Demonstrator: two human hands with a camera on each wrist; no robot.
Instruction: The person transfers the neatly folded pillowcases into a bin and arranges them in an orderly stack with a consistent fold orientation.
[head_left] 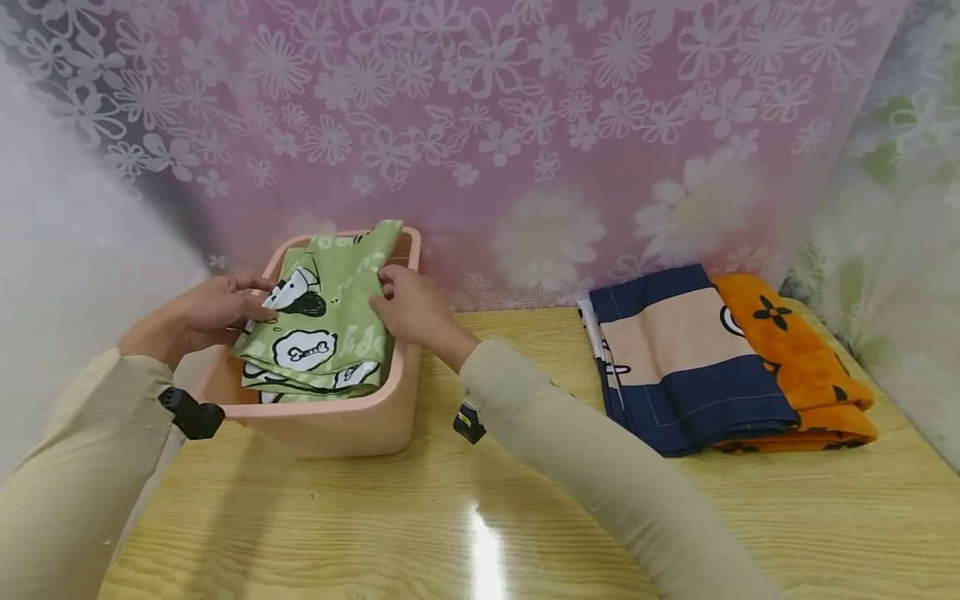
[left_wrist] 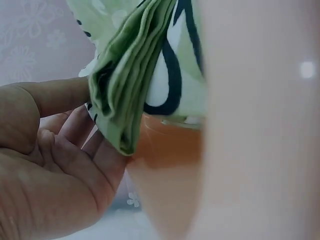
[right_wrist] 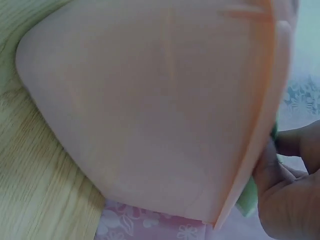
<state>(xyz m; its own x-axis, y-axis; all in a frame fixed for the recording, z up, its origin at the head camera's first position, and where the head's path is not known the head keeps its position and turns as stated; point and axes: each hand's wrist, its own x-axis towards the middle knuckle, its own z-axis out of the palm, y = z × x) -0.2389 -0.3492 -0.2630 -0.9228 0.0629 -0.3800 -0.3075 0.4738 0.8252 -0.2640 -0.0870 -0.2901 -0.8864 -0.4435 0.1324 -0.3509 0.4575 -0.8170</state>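
A folded green cloth point(head_left: 322, 321) printed with a cartoon dog lies tilted in a peach plastic basin point(head_left: 337, 425), its far end sticking up over the back rim. My left hand point(head_left: 258, 304) grips the cloth's left edge; in the left wrist view the fingers point(left_wrist: 100, 155) lie under the folded layers point(left_wrist: 135, 75). On the other side my right hand point(head_left: 386, 287) pinches the right edge at the basin's rim. The right wrist view shows mostly the basin's outer wall point(right_wrist: 150, 110), with the right hand point(right_wrist: 282, 182) and a sliver of green cloth point(right_wrist: 247, 200) behind the rim.
The basin stands at the left end of a light wooden table point(head_left: 480, 500). At the right lie a folded navy and beige cloth point(head_left: 690, 358) and, beside it, a folded orange cloth point(head_left: 806, 367) with black flowers. A floral curtain point(head_left: 525, 125) hangs right behind the table.
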